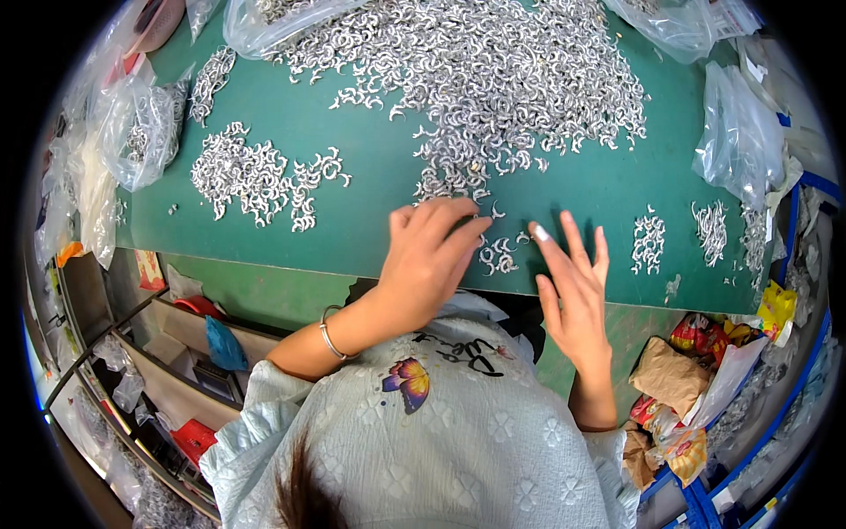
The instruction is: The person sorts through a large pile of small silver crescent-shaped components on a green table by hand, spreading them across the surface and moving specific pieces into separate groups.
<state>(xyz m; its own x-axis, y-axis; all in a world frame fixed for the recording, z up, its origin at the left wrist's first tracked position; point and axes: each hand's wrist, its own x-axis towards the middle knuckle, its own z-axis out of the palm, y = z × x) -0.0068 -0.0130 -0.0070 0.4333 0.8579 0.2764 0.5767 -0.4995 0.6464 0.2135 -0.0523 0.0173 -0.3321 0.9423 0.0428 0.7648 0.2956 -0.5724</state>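
A small cluster of silvery crescent pieces lies near the table's front edge, between the two hands. The left hand is loosely curled, fingertips down at the tail of a large heap of matching pieces; whether it pinches one cannot be told. The right hand is open, fingers spread, gripping nothing visible, its index finger beside the cluster. The pieces look metallic, thin and hooked. Smaller piles sit at left and right on the smooth green table. Dark handwriting-style lettering and a butterfly print mark the pale, crinkled shirt. Clear, wrinkled plastic bags edge the table; bright printed packets lie lower right, their print too small to read.
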